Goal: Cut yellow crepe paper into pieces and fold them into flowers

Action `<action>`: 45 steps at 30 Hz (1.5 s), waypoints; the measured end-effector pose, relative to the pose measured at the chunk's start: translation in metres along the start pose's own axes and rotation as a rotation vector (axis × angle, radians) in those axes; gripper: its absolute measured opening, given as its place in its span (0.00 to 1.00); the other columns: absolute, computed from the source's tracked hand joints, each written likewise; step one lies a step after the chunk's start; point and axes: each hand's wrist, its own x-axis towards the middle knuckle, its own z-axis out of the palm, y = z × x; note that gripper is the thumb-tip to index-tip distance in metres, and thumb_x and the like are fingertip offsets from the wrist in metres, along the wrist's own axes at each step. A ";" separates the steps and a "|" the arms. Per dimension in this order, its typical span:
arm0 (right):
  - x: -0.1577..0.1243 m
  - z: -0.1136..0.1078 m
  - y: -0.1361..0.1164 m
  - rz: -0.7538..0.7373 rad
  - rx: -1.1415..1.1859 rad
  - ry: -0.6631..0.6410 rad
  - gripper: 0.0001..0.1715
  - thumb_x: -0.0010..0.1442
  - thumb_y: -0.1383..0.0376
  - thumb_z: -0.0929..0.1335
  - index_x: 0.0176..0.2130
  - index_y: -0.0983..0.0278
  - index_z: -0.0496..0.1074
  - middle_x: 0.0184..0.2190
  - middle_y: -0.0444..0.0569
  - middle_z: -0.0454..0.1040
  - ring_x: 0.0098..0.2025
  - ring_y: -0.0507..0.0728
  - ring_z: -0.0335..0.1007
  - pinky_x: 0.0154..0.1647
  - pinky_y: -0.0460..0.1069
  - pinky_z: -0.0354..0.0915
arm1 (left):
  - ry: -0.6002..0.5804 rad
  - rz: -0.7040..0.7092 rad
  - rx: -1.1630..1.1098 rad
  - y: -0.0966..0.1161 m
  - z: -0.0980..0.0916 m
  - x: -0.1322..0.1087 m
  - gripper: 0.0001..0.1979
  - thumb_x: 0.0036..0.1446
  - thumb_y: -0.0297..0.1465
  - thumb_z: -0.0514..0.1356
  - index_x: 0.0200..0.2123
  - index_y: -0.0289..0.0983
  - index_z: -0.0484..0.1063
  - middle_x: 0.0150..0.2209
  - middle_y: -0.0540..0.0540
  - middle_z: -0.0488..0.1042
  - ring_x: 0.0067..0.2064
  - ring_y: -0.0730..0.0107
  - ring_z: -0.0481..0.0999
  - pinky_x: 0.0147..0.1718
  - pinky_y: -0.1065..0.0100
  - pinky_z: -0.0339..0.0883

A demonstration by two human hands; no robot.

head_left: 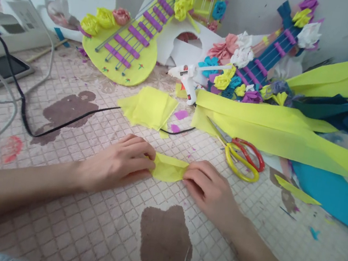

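Observation:
A small piece of yellow crepe paper [169,169] stretches between my two hands, low over the table near the middle of the head view. My left hand [132,159] pinches its left end, and the fingertips are partly hidden behind the knuckles. At the right end, my right hand [205,182] has its fingers closed on the paper's edge. Just beyond the hands lies a stack of cut yellow paper squares [152,108]. Scissors [240,152] with one yellow and one red handle rest to the right, on the edge of long yellow paper strips [270,131].
A white glue gun [187,77] stands behind the squares; its black cord [72,120] crosses the table leftward. Paper-decorated guitar shapes, one yellow [124,46] and one blue [268,61], lean at the back. A phone [0,70] and a power strip [18,24] lie at left.

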 end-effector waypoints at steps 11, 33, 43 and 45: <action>0.001 -0.001 0.000 0.058 0.066 0.025 0.08 0.61 0.71 0.62 0.36 0.60 0.69 0.36 0.50 0.71 0.39 0.56 0.69 0.39 0.52 0.68 | 0.015 0.068 0.137 0.004 -0.003 -0.001 0.06 0.60 0.25 0.54 0.38 0.38 0.69 0.39 0.47 0.72 0.40 0.68 0.69 0.44 0.62 0.59; -0.001 0.001 -0.010 0.244 0.166 -0.009 0.06 0.59 0.72 0.64 0.34 0.61 0.66 0.37 0.47 0.67 0.40 0.54 0.65 0.37 0.49 0.64 | -0.046 -0.249 -0.142 0.012 0.003 0.006 0.04 0.59 0.28 0.56 0.33 0.38 0.70 0.36 0.49 0.71 0.40 0.70 0.69 0.43 0.64 0.57; 0.003 0.003 -0.017 0.332 0.196 0.002 0.06 0.59 0.72 0.63 0.32 0.63 0.65 0.36 0.48 0.64 0.37 0.53 0.63 0.35 0.48 0.64 | -0.086 -0.362 -0.120 0.017 0.001 0.014 0.04 0.57 0.29 0.56 0.30 0.37 0.69 0.35 0.49 0.70 0.37 0.70 0.68 0.40 0.63 0.58; 0.003 0.003 -0.017 0.343 0.200 0.005 0.05 0.59 0.73 0.63 0.32 0.63 0.65 0.36 0.48 0.63 0.36 0.52 0.63 0.35 0.48 0.64 | -0.084 -0.367 -0.110 0.017 0.001 0.015 0.04 0.56 0.29 0.56 0.30 0.37 0.69 0.36 0.49 0.70 0.37 0.70 0.69 0.41 0.62 0.57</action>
